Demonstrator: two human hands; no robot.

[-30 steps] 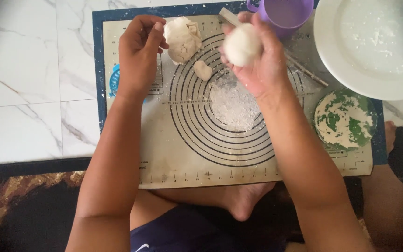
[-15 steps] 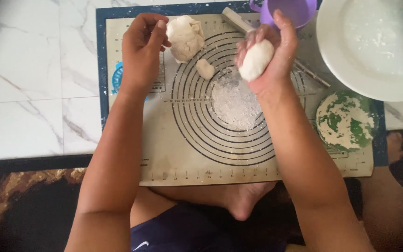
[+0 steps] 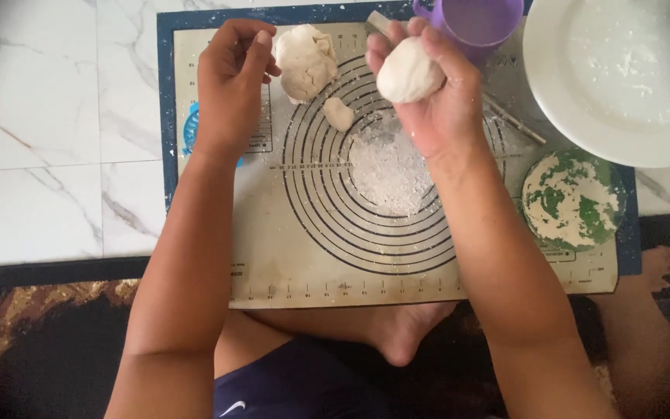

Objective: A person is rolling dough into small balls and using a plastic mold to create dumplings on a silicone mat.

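Nearest you, your bare foot (image 3: 401, 334) pokes out at 6 o'clock just below the lower edge of the pastry mat (image 3: 288, 256), which lies across the marble floor (image 3: 48, 116) and a dark rug (image 3: 32, 349). At the middle of the mat's printed rings sits a patch of loose flour (image 3: 389, 167). Out at 3 o'clock a green lid dusted with flour (image 3: 573, 199) rests on the mat's right end. Your right hand (image 3: 436, 97) is raised at about 1 o'clock, palm up, fingers curled around a smooth dough ball (image 3: 409, 71) that it cups from below. Your left hand (image 3: 230, 81) is at 11 o'clock, fingers bunched together with the tips drawn in; you cannot tell whether anything is pinched between them. Just beside it, at 12 o'clock, the big rough dough lump (image 3: 304, 62) lies on the mat, with a small dough scrap (image 3: 339, 114) close under it. Farthest off, a purple cup (image 3: 476, 23) stands behind your right hand, and a white floured plate (image 3: 622, 74) fills the 2 o'clock corner
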